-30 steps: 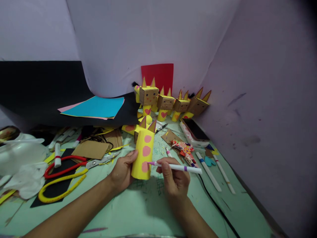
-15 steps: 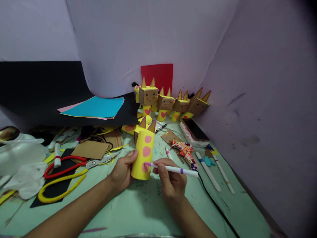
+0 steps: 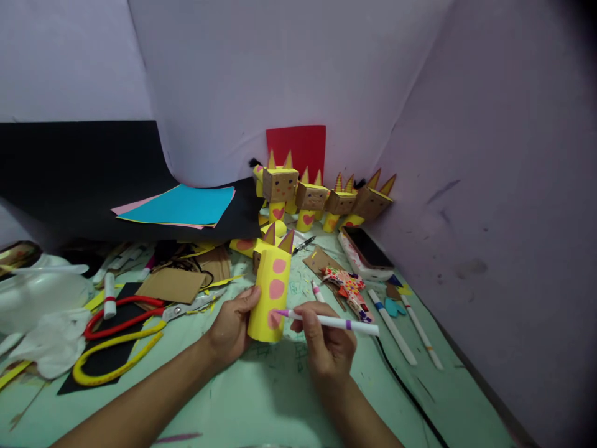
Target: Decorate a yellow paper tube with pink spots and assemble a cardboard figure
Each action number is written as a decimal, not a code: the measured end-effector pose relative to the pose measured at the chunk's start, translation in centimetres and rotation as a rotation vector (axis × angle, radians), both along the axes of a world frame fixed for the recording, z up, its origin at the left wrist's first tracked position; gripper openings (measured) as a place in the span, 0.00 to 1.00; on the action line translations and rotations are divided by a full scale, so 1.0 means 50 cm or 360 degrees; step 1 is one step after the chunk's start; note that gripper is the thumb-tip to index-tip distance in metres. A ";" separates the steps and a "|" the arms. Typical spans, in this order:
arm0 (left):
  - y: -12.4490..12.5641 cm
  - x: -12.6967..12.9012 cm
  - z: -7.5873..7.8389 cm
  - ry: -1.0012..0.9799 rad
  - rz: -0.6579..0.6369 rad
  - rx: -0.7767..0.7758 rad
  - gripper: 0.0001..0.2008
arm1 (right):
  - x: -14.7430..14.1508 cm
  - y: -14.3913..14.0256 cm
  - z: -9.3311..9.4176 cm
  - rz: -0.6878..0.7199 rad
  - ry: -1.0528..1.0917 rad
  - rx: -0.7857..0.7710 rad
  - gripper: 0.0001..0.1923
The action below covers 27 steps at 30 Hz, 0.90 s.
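My left hand (image 3: 234, 326) is closed round the lower side of a yellow paper tube figure (image 3: 265, 295). Pink spots run in a column down the tube, and two pointed ears stick up at its far end. Between the thumb and fingers of my right hand (image 3: 329, 345) is a white marker (image 3: 345, 323) with a purple band. Its purple tip meets the lowest pink spot (image 3: 275, 318), or sits just over it; I cannot tell which. Behind the tube, part of the figure's cardboard head shows.
Scissors (image 3: 172, 311) with red and yellow handles lie left, near cardboard scraps (image 3: 170, 285) and a white cloth (image 3: 53, 339). Several box-headed figures (image 3: 311, 196) stand at the back. To the right are a phone (image 3: 368, 246), a patterned glue gun (image 3: 349, 283) with a black cord, and markers (image 3: 392, 326).
My right hand and the marker have shifted slightly right and down, the tip still at the lowest spot. The tube stays in my left hand. The whole view has shifted a little.
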State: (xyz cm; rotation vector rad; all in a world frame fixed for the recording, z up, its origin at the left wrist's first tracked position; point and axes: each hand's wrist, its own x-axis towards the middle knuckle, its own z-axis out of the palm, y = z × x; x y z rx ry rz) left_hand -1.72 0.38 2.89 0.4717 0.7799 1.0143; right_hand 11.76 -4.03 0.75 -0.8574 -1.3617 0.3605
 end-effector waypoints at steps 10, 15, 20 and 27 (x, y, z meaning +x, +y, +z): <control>0.001 0.000 -0.001 -0.0023 0.0029 -0.0002 0.07 | 0.003 0.000 0.004 -0.0085 -0.0005 -0.0024 0.09; 0.000 0.000 -0.002 -0.0020 0.0017 0.0004 0.08 | 0.000 0.000 0.013 -0.0006 -0.0068 0.0022 0.10; 0.001 -0.001 -0.004 -0.0023 0.0008 0.0005 0.07 | 0.000 0.003 0.006 -0.0049 -0.0104 0.0008 0.09; 0.002 -0.002 -0.004 -0.0026 -0.0011 0.0009 0.08 | 0.000 0.000 0.002 -0.0162 -0.0027 -0.0044 0.09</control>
